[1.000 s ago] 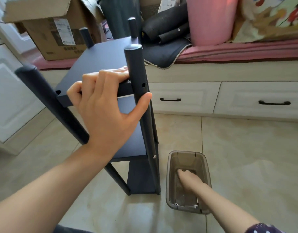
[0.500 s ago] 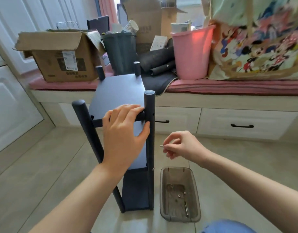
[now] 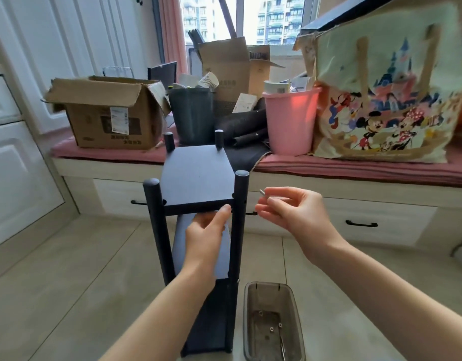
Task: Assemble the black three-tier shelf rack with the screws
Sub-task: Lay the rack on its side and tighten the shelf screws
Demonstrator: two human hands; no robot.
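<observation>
Head view: looking down and forward over both forearms at a rack on a tiled floor.
Rack: the black three-tier shelf rack with round posts (image 3: 196,178) is standing upright on the beige floor tiles, just in front of a window bench.
Left hand: the left hand (image 3: 207,234) is reaching under the front edge of the top shelf, its thumb pressing up against that edge beside the right front post; the other fingers are lying behind the edge, so whether they are curling round it cannot be told.
Right hand: the right hand (image 3: 289,212) is hovering just right of the right front post, pinching a small silver screw (image 3: 263,193) between thumb and fingertips, the tip pointing toward the post.
Tray: a translucent grey plastic tray (image 3: 272,321) is sitting on the floor just right of the rack's foot, holding a few small metal parts.
Bench: a brown cardboard box (image 3: 107,113), a pink plastic bucket (image 3: 289,121) and a cartoon-printed tote bag (image 3: 389,100) are resting on the pink cushion.
</observation>
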